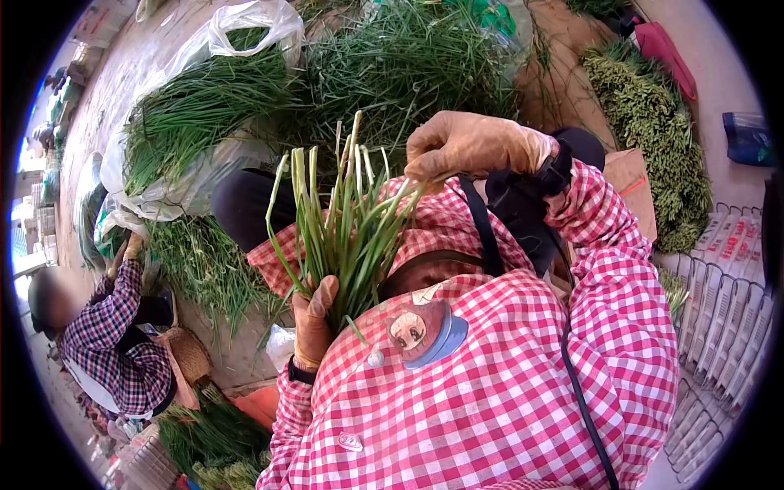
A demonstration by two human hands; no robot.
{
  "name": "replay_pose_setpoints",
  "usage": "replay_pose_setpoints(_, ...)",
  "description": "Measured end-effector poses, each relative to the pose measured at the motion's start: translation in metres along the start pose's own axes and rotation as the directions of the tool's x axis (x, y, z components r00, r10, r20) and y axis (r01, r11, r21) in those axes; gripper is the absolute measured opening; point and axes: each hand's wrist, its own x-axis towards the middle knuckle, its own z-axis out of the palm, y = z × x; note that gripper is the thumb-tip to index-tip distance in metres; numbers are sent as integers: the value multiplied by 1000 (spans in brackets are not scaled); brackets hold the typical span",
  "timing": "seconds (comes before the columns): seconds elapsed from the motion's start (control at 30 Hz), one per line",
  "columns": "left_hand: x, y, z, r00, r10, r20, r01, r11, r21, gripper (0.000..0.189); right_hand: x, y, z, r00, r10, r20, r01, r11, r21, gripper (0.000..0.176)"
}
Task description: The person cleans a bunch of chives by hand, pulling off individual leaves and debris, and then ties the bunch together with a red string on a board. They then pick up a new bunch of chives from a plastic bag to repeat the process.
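Note:
A bunch of flowering chives (347,216) stands up in front of my chest, cut stem ends at the top. My left hand (314,322), in a tan glove, is wrapped round its lower part. One pale bud (376,358) pokes out below against the checked smock. My right hand (478,145), also gloved, is raised at the bunch's upper right. Its thumb and forefinger pinch the end of a single stalk that leans out from the others.
Loose green stalks (408,69) lie heaped ahead, beside another heap (216,102) on a plastic sheet. Budded bundles (653,139) are piled at right, near stacked plastic crates (714,302). A co-worker (122,343) sits at left by more stalks.

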Motion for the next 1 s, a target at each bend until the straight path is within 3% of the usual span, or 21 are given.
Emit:
replay_pose_setpoints(0.1,-5,4,16,1000,-20,14,20,1000,21,33,-9,7,-9,991,8,-130,4,996,91,38)
replay_pose_setpoints(0.2,2,5,12,999,-19,44,14,993,118,31,5,13,-28,972,-9,-234,24,998,62,37)
replay_pose_setpoints(0.3,2,-1,7,998,-3,69,-11,979,203,30,0,-7,-25,876,-73,-476,-178,869,-462,36)
replay_pose_setpoints(0.37,0,0,12,996,27,80,-43,977,210,30,13,5,-16,656,-377,-653,-259,701,-665,47)
replay_pose_setpoints(0.4,0,5,24,996,57,63,-67,984,166,30,5,-23,-8,753,-186,-632,-95,919,-383,47)
replay_pose_setpoints(0.43,-1,3,21,996,51,75,-64,980,188,31,-5,-53,4,850,-28,-526,24,1000,-14,47)
replay_pose_setpoints(0.5,-1,-1,12,994,33,104,-56,971,234,32,2,-63,16,895,-74,-439,38,995,-89,42)
replay_pose_setpoints(0.57,0,-1,19,998,20,62,-25,996,90,36,18,-57,22,957,-6,-290,50,988,144,27)
replay_pose_setpoints(0.7,-1,15,35,997,-74,-9,72,988,-138,48,11,-63,28,921,-143,-362,249,931,266,21)
replay_pose_setpoints(0.83,3,14,25,977,-141,162,177,956,-234,58,-13,-67,-1,747,-246,-618,403,906,127,18)
replay_pose_setpoints(0.87,3,13,23,969,-177,173,222,932,-288,58,-23,-67,-16,727,-160,-668,380,904,198,25)
replay_pose_setpoints(0.93,4,11,19,949,-243,200,305,869,-390,59,-33,-54,-55,471,-215,-856,501,864,59,28)
replay_pose_setpoints(0.97,4,12,20,955,-233,183,288,876,-387,59,-33,-46,-68,199,-342,-918,577,798,-172,16)
replay_pose_setpoints(1.0,3,14,24,960,-225,165,273,883,-382,60,-34,-44,-68,205,-382,-901,275,906,-322,15)
